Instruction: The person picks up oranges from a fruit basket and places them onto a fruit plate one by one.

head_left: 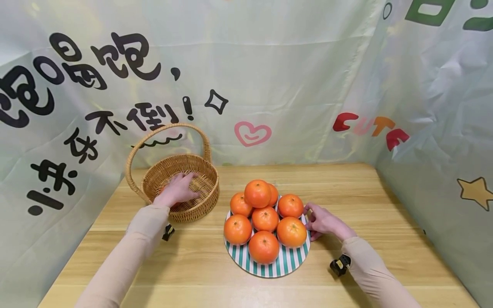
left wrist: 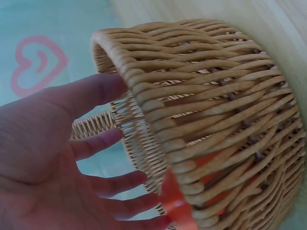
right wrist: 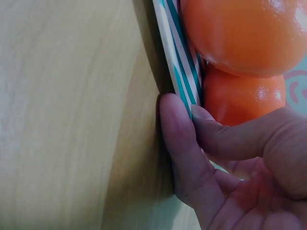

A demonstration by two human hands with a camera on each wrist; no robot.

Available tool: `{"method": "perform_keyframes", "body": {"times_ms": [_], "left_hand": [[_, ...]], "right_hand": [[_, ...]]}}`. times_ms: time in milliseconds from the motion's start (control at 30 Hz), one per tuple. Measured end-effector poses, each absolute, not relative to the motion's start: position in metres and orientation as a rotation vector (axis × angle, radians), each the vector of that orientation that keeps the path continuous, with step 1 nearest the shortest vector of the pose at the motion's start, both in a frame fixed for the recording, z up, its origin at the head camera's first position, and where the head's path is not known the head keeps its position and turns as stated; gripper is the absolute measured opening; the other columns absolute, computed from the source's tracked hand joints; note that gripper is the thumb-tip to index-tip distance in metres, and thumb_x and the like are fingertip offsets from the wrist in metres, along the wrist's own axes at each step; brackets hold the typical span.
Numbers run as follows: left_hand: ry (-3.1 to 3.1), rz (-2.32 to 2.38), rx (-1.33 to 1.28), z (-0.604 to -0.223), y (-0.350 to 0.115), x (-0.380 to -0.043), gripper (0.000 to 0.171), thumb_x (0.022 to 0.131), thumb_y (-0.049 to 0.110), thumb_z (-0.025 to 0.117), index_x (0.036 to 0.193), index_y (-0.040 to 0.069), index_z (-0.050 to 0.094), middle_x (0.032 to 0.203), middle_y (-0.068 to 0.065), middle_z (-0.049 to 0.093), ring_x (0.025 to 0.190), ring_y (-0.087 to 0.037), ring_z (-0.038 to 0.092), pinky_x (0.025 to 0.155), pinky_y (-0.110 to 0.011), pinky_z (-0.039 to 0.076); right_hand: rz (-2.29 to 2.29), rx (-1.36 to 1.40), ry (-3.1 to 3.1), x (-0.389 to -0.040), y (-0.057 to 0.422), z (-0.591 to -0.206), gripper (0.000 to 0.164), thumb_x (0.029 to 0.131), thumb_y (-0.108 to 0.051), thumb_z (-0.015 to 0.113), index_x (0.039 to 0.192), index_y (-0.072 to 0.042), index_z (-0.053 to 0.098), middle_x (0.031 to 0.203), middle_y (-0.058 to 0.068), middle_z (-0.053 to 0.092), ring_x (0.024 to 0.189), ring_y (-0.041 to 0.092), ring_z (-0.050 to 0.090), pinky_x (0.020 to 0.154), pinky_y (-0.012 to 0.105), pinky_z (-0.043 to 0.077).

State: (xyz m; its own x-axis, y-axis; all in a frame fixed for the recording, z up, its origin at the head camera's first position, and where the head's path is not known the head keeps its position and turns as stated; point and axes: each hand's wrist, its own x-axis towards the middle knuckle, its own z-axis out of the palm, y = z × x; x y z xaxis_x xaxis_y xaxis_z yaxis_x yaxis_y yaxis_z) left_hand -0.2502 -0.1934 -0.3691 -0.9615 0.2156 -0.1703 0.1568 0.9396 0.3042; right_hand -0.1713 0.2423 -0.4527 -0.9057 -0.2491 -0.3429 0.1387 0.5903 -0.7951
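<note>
My left hand (head_left: 178,189) reaches over the near rim of a round wicker basket (head_left: 209,194), fingers spread and loosely extended. Inside that basket sits an orange mandarin (left wrist: 178,203), mostly hidden by the wall and the hand; in the left wrist view the lower fingers are close to it, and whether they touch cannot be told. With thumb and fingers, my right hand (head_left: 324,221) pinches the right edge of a green-and-white striped plate (head_left: 286,260). Several mandarins (head_left: 264,247) are piled on the plate, one (head_left: 257,193) resting on top of others.
The basket's tall arched handle (head_left: 207,149) rises above its rim. Both stand on a wooden table (head_left: 196,269), the basket left of the plate. Printed fabric (head_left: 289,77) hangs behind and at both sides. Each wrist bears a small black device (head_left: 340,265).
</note>
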Motion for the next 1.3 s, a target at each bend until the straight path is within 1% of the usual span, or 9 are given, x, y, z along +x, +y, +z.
{"method": "perform_keyframes", "body": {"times_ms": [167, 267, 333, 500, 600, 700, 867, 1000, 1300], "left_hand": [[2.893, 0.428, 0.217, -0.373, -0.195, -0.252, 0.076, 0.085, 0.024, 0.077, 0.150, 0.011, 0.040, 0.149, -0.037, 0.036, 0.135, -0.060, 0.036, 0.105, -0.074, 0.035], [2.890, 0.406, 0.171, -0.374, -0.197, -0.252, 0.078, 0.083, 0.021, 0.077, 0.150, 0.008, 0.039, 0.150, -0.038, 0.034, 0.135, -0.063, 0.034, 0.106, -0.075, 0.033], [2.891, 0.374, 0.128, -0.376, -0.198, -0.253, 0.078, 0.082, 0.019, 0.077, 0.148, 0.005, 0.039, 0.147, -0.040, 0.036, 0.132, -0.065, 0.034, 0.104, -0.075, 0.035], [2.908, 0.304, -0.020, -0.379, -0.202, -0.254, 0.070, 0.082, 0.013, 0.073, 0.142, -0.004, 0.041, 0.132, -0.045, 0.043, 0.121, -0.066, 0.043, 0.095, -0.071, 0.043], [2.911, 0.290, -0.050, -0.381, -0.206, -0.255, 0.060, 0.086, 0.010, 0.064, 0.139, -0.007, 0.040, 0.126, -0.048, 0.043, 0.115, -0.065, 0.047, 0.091, -0.069, 0.046], [2.908, 0.298, -0.044, -0.383, -0.211, -0.254, 0.051, 0.087, 0.008, 0.059, 0.132, -0.008, 0.042, 0.123, -0.048, 0.045, 0.112, -0.065, 0.049, 0.091, -0.068, 0.047], [2.911, 0.312, -0.046, -0.385, -0.216, -0.253, 0.038, 0.086, 0.009, 0.060, 0.118, -0.006, 0.046, 0.118, -0.046, 0.047, 0.111, -0.063, 0.051, 0.091, -0.068, 0.047], [2.916, 0.310, -0.046, -0.387, -0.217, -0.253, 0.039, 0.086, 0.010, 0.058, 0.119, -0.007, 0.045, 0.116, -0.047, 0.048, 0.109, -0.064, 0.052, 0.089, -0.068, 0.048], [2.917, 0.305, -0.070, -0.387, -0.217, -0.254, 0.060, 0.085, 0.009, 0.061, 0.135, -0.013, 0.036, 0.121, -0.051, 0.045, 0.113, -0.067, 0.049, 0.090, -0.070, 0.047]], "right_hand": [[-1.257, -0.092, 2.397, -0.171, 0.242, -0.453, 0.036, 0.088, 0.016, 0.056, 0.119, 0.005, 0.041, 0.083, 0.016, 0.053, 0.059, 0.022, 0.063, 0.056, 0.037, 0.060], [-1.255, -0.084, 2.395, -0.171, 0.242, -0.453, 0.036, 0.088, 0.016, 0.056, 0.119, 0.005, 0.041, 0.084, 0.016, 0.053, 0.059, 0.022, 0.063, 0.056, 0.037, 0.060], [-1.251, -0.080, 2.396, -0.172, 0.242, -0.453, 0.035, 0.089, 0.016, 0.056, 0.119, 0.005, 0.041, 0.084, 0.016, 0.054, 0.059, 0.022, 0.063, 0.056, 0.037, 0.060], [-1.243, -0.071, 2.397, -0.172, 0.242, -0.453, 0.036, 0.089, 0.015, 0.056, 0.119, 0.004, 0.042, 0.084, 0.016, 0.054, 0.059, 0.022, 0.063, 0.056, 0.037, 0.060], [-1.241, -0.071, 2.399, -0.172, 0.241, -0.454, 0.036, 0.088, 0.015, 0.057, 0.119, 0.004, 0.042, 0.083, 0.015, 0.053, 0.059, 0.021, 0.063, 0.056, 0.036, 0.060], [-1.247, -0.072, 2.398, -0.171, 0.241, -0.453, 0.036, 0.088, 0.015, 0.057, 0.119, 0.004, 0.042, 0.083, 0.015, 0.053, 0.059, 0.021, 0.063, 0.056, 0.036, 0.060], [-1.250, -0.082, 2.399, -0.171, 0.241, -0.453, 0.036, 0.088, 0.015, 0.056, 0.119, 0.005, 0.041, 0.083, 0.015, 0.053, 0.059, 0.021, 0.063, 0.056, 0.037, 0.060], [-1.247, -0.083, 2.399, -0.171, 0.241, -0.453, 0.036, 0.088, 0.015, 0.056, 0.119, 0.005, 0.041, 0.083, 0.015, 0.053, 0.059, 0.021, 0.064, 0.056, 0.037, 0.060], [-1.249, -0.074, 2.394, -0.172, 0.242, -0.453, 0.035, 0.089, 0.015, 0.056, 0.119, 0.005, 0.041, 0.084, 0.016, 0.053, 0.059, 0.022, 0.063, 0.056, 0.037, 0.061]]}}
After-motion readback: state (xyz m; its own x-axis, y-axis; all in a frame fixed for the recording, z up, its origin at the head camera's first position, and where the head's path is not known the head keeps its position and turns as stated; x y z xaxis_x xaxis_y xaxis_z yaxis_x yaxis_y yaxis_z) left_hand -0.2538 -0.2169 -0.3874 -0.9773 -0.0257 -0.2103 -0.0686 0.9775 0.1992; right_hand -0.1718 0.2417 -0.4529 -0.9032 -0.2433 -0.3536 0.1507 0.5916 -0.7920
